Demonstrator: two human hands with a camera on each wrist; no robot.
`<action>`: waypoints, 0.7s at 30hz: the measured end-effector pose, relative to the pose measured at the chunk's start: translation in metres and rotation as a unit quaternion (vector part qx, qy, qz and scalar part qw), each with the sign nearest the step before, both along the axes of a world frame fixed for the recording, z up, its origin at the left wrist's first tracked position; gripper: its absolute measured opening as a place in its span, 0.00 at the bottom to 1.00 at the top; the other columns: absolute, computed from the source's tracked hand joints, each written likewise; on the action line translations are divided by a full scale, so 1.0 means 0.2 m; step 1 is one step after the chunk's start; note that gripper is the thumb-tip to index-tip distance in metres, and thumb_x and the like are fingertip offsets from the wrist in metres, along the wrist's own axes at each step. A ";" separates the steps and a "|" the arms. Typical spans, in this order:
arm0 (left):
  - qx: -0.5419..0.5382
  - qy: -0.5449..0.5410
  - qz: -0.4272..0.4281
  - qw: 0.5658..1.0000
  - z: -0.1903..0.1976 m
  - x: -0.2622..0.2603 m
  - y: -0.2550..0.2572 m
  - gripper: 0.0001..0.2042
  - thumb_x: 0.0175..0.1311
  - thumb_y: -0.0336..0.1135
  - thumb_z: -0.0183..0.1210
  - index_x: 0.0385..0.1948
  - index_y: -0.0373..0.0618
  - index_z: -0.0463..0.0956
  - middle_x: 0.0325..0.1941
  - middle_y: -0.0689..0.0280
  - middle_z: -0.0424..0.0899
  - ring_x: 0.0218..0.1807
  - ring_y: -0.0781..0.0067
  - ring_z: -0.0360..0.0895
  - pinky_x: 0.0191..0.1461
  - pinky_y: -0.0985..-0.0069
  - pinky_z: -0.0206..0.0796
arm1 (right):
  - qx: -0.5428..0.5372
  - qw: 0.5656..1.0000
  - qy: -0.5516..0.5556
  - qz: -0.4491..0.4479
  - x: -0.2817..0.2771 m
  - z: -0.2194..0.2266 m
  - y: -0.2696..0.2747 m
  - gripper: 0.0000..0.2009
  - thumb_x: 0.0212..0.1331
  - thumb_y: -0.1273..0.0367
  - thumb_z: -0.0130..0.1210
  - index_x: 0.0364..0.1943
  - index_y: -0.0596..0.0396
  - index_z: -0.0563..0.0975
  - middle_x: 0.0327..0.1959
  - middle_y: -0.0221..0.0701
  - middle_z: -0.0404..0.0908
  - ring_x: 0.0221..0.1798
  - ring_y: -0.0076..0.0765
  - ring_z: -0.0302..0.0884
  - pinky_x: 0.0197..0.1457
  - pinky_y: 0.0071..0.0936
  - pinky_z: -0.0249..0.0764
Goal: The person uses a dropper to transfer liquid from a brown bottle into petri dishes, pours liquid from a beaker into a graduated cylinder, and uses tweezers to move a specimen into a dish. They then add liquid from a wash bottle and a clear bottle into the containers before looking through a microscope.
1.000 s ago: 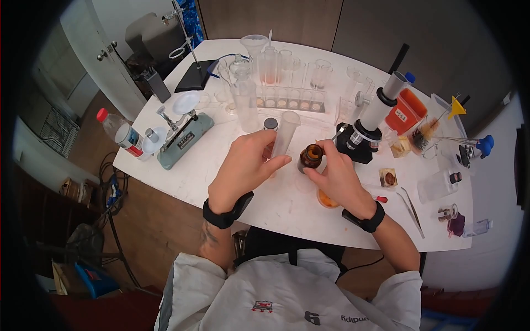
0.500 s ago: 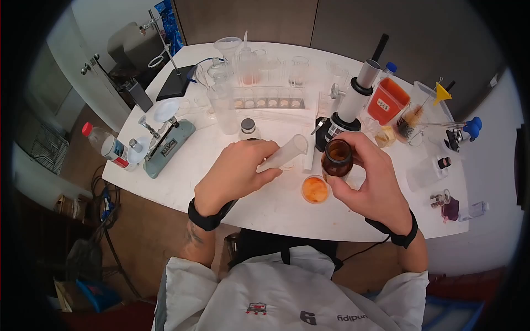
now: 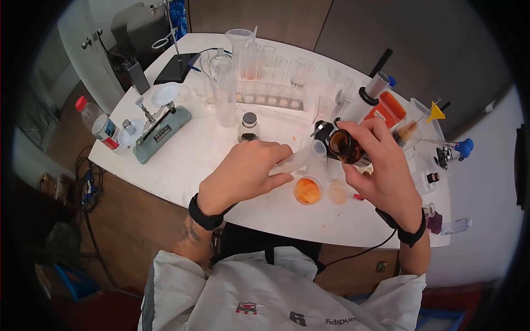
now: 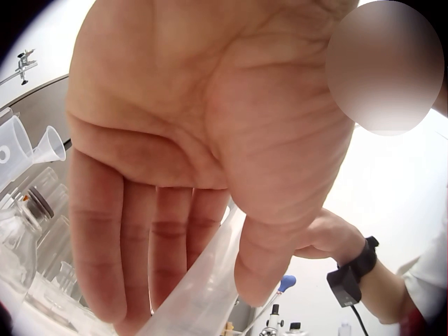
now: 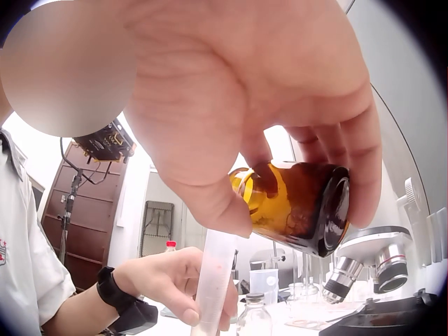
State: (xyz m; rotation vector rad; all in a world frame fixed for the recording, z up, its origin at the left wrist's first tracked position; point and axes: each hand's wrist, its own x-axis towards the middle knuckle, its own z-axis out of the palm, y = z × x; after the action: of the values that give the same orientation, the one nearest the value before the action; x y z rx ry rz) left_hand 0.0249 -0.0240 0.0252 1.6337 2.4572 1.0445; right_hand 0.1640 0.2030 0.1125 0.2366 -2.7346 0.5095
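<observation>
My left hand [image 3: 245,171] grips a translucent plastic measuring cylinder [image 3: 298,159] between thumb and fingers, leaning it to the right with its mouth upward. In my right hand [image 3: 381,171] is an uncapped amber glass bottle [image 3: 345,146], tipped over so its neck points left at the cylinder's rim. Dark contents show inside the amber glass [image 5: 294,203] in the right wrist view. Below the cylinder's mouth sits a round dish of orange material [image 3: 307,190], beside a paler dish [image 3: 338,192]. Just beyond my left hand stands a clear glass bottle with a grey cap [image 3: 248,127].
A microscope [image 3: 367,99] stands close behind my right hand. At the left are a green balance [image 3: 163,135] and a red-capped plastic bottle [image 3: 99,124]. Behind are a tall clear cylinder [image 3: 224,99] and a test tube rack [image 3: 270,99]. An orange container [image 3: 386,110] is at back right.
The amber bottle has gone from upright to tipped toward the cylinder, as my right hand moved right and turned. My left hand has leaned the cylinder from nearly upright over to the right.
</observation>
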 end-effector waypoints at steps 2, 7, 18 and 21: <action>0.003 0.003 0.000 1.000 -0.01 0.00 0.00 0.15 0.59 0.39 0.74 0.41 0.41 0.82 0.34 0.55 0.87 0.37 0.52 0.87 0.43 0.62 0.77 | 0.017 1.000 0.002 -0.004 -0.01 0.00 0.00 0.29 0.52 0.77 0.66 0.63 0.49 0.77 0.49 0.37 0.73 0.44 0.42 0.84 0.48 0.35 0.83; 0.012 0.006 -0.003 1.000 -0.02 0.00 0.01 0.14 0.59 0.39 0.73 0.39 0.42 0.82 0.33 0.57 0.87 0.37 0.51 0.86 0.42 0.61 0.76 | 0.084 0.996 0.017 -0.009 -0.01 0.02 0.00 0.31 0.49 0.77 0.68 0.63 0.46 0.78 0.49 0.37 0.72 0.47 0.44 0.82 0.47 0.38 0.81; 0.008 0.006 0.002 1.000 -0.02 0.01 0.02 0.13 0.59 0.40 0.73 0.38 0.43 0.81 0.33 0.57 0.87 0.37 0.50 0.85 0.42 0.60 0.75 | 0.143 0.989 0.039 -0.024 -0.02 0.03 -0.03 0.28 0.47 0.78 0.68 0.58 0.44 0.82 0.50 0.37 0.72 0.50 0.45 0.81 0.45 0.39 0.81; 0.012 0.005 0.000 1.000 -0.03 0.01 0.02 0.13 0.59 0.40 0.73 0.37 0.43 0.81 0.33 0.57 0.87 0.37 0.50 0.85 0.42 0.60 0.75 | 0.158 0.987 0.022 -0.030 -0.02 0.05 -0.04 0.31 0.47 0.81 0.66 0.60 0.45 0.82 0.53 0.38 0.71 0.53 0.45 0.82 0.51 0.36 0.83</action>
State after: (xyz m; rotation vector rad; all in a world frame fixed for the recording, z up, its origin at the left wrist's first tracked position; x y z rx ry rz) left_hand 0.0276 -0.0201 0.0198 1.6499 2.4619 1.0732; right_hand 0.1599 0.1959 0.1223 0.2382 -2.7591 0.0509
